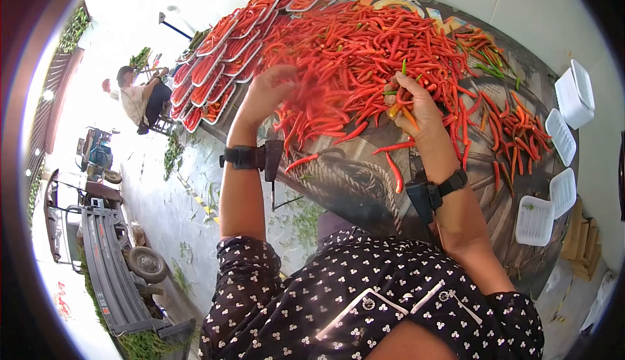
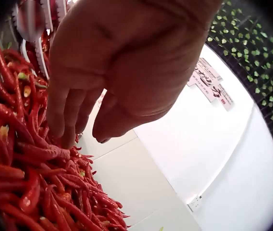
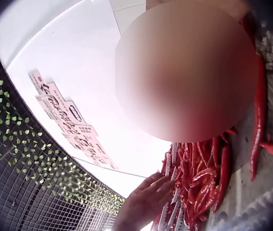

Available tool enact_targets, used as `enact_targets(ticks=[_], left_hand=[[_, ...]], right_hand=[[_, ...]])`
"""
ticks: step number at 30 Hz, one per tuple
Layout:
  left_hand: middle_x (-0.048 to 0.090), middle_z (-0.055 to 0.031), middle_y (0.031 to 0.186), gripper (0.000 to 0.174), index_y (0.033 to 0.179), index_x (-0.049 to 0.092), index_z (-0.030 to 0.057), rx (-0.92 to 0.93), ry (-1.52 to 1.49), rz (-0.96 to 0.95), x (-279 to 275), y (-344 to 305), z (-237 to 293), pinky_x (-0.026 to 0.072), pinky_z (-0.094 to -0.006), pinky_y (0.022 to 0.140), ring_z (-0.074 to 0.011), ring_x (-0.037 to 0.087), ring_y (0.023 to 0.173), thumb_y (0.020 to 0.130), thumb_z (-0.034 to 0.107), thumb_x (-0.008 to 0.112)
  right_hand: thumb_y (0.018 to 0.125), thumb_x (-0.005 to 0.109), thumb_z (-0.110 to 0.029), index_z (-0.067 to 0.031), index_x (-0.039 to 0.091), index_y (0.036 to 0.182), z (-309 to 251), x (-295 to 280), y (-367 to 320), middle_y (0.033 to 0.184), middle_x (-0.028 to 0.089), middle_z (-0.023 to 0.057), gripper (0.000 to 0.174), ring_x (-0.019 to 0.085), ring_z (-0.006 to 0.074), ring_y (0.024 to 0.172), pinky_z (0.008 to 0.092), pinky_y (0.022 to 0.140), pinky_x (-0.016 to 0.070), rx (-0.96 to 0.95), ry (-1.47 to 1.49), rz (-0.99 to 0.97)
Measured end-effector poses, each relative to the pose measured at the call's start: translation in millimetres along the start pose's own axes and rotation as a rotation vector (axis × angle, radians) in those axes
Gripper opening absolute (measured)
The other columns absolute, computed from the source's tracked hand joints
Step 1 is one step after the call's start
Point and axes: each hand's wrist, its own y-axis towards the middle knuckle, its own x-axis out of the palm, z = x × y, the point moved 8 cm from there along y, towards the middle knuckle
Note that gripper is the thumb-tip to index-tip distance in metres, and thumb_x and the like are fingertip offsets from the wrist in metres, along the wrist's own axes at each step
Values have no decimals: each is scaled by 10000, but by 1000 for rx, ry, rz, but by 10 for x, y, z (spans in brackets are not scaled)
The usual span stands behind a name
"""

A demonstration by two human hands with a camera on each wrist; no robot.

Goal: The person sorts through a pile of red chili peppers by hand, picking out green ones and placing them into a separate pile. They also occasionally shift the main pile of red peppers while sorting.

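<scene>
A large pile of red chili peppers (image 1: 364, 47) covers much of the table. My left hand (image 1: 268, 94) hovers at the pile's near left side, fingers loosely bent with nothing held between them. In the left wrist view, its fingertips (image 2: 69, 137) point down close over the peppers. My right hand (image 1: 420, 107) grips a few chili peppers (image 1: 405, 114), orange and green ends poking out around the thumb and fingers. A blurred patch hides most of this hand in the right wrist view. Several loose red peppers (image 1: 394, 171) lie on the table in front of it.
White trays filled with red peppers (image 1: 218, 38) are stacked at the left. A smaller heap of darker peppers (image 1: 517, 132) lies at the right, near white plastic trays (image 1: 535, 220). Beyond the table sit a person (image 1: 137, 99) and a parked cargo vehicle (image 1: 107, 262).
</scene>
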Motion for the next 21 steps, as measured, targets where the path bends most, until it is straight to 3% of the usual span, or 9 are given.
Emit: enact_targets(ticks=[1,3,9,10,17,19,21], left_hand=[[576,-91,994,356,1110,505,-9,0,0,2,-28,7,-49,469,-268,730,-155,584,867,775,101,553],[633,-87,845,260,956,607,41,16,318,92,-172,-2,-114,470,-291,689,-178,605,764,720,150,605],[613,-123,900,229,921,634,100,-81,823,75,-255,-216,-457,459,-376,753,-318,575,855,702,123,566],[607,-120,921,237,918,633,98,1,870,62,-208,-214,-459,452,-396,767,-327,562,884,692,105,561],[598,-134,888,222,891,623,92,126,903,55,-210,-245,-365,451,-402,744,-326,560,872,679,85,558],[607,-122,848,194,865,613,78,-46,1026,111,-423,-229,-489,457,-395,716,-323,570,837,677,104,575],[621,-109,819,167,837,607,62,-45,1003,178,-507,-219,-403,463,-382,693,-308,586,793,688,137,592]], right_hand=[[805,599,-205,-69,553,821,2,-10,5,737,565,56,144,560,134,572,249,437,468,5,-6,11],[805,600,-209,-72,554,822,2,5,5,739,565,55,145,560,132,574,250,439,466,3,3,-5],[804,608,-216,-77,556,824,3,41,6,750,563,50,149,564,129,585,248,444,463,4,8,-65],[803,610,-215,-79,557,825,2,42,2,753,563,49,148,565,130,588,247,445,463,0,-5,-55],[804,611,-213,-92,536,847,1,12,22,753,564,43,149,570,132,595,245,446,465,-8,-20,-75],[806,607,-210,-98,527,853,8,-14,31,748,566,42,146,569,132,591,246,442,464,-6,-25,-55],[806,607,-209,-95,529,853,13,-14,26,745,567,43,146,569,131,587,245,437,463,0,-33,-34]])
